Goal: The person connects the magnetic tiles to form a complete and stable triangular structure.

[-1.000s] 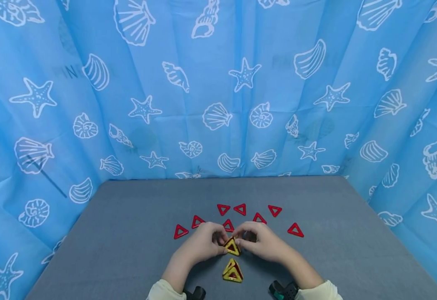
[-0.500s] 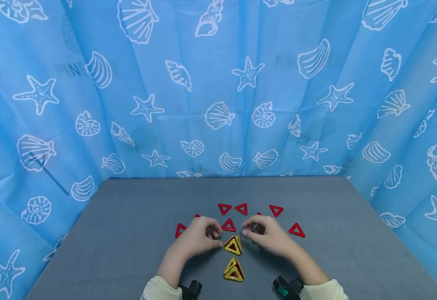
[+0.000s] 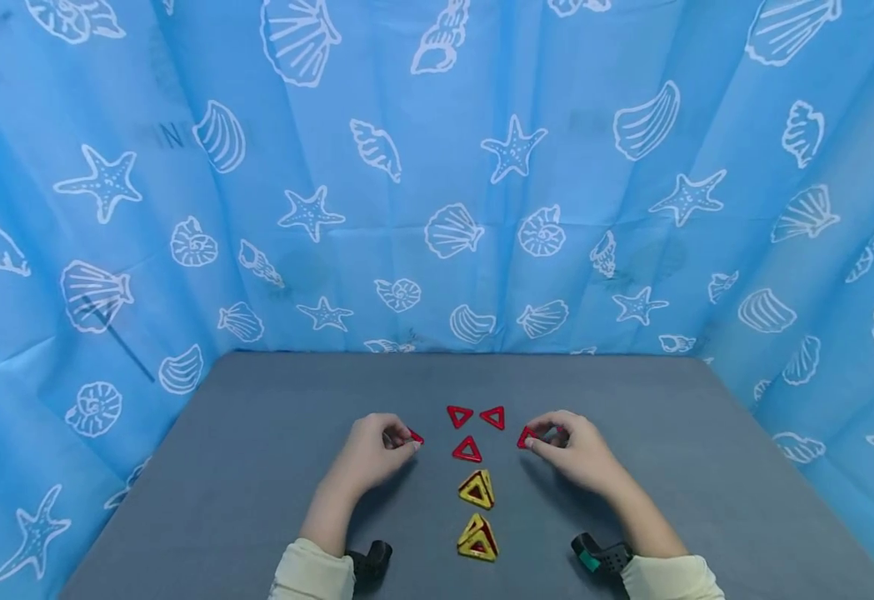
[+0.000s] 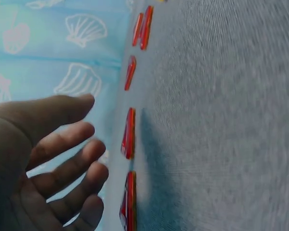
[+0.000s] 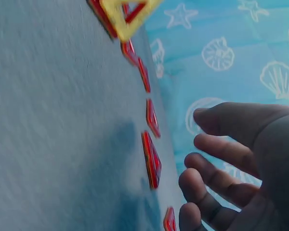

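Observation:
My left hand (image 3: 375, 450) hovers over the table with loosely bent fingers, beside a red triangular tile (image 3: 417, 437) that shows past its fingertips. In the left wrist view, a gap separates those fingers from the red tiles (image 4: 128, 134). My right hand (image 3: 575, 448) is held likewise, close to another red triangular tile (image 3: 526, 437); the right wrist view shows its fingers apart from the tiles (image 5: 152, 161). Between the hands stand two small pyramids of yellow and red triangles, a rear one (image 3: 477, 489) and a front one (image 3: 477, 538). The hands hide some outer tiles.
Three more red triangles lie between and beyond the hands: one at back left (image 3: 460, 416), one at back right (image 3: 492, 417) and one behind the pyramids (image 3: 467, 449). A blue shell-print curtain (image 3: 437, 167) hangs behind the grey table (image 3: 294, 400).
Both hands have let go of the rear pyramid and drawn apart, left and right, to above the outer red tiles. The pyramid stays standing on the table.

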`<state>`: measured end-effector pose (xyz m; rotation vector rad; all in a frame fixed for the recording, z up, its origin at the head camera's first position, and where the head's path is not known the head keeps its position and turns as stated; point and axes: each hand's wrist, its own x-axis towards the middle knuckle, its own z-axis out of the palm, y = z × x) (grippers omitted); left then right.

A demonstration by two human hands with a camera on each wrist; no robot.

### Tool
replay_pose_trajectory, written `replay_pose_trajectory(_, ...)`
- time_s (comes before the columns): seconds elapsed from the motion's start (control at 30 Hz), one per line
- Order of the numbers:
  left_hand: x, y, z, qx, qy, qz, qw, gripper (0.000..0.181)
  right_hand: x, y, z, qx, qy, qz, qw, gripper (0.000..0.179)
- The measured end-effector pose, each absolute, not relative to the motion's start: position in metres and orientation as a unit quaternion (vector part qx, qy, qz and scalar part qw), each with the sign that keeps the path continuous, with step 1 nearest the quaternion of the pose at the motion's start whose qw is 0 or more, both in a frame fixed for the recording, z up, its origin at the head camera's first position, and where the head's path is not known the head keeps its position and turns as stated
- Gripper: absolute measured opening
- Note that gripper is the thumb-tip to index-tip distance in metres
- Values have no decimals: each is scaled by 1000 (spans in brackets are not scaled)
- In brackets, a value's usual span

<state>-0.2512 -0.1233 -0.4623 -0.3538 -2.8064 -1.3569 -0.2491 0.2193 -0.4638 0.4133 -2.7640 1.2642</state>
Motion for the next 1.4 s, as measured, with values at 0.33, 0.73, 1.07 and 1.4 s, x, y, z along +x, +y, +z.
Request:
replay_pose_trajectory(0.33, -254, -123, -470, -57, -918, -393, 18, 17, -277, 227, -468, 113, -922, 369, -22, 34)
replay_pose_trajectory(0.73, -250, -107, -473, -138, -903, -408, 13, 18, -280, 224, -473, 87, -922, 375, -30, 39)
replay_pose_trajectory(1.07, -246, -86, -469, -187, -889, -416, -35, 23, -280, 226, -475, 110, -911, 397, -18, 32)
replay_pose_trajectory(1.4, -254, -75, -471, -169, -884, -430, -71, 26, -280, 220, -477, 93, -912, 399, -30, 37)
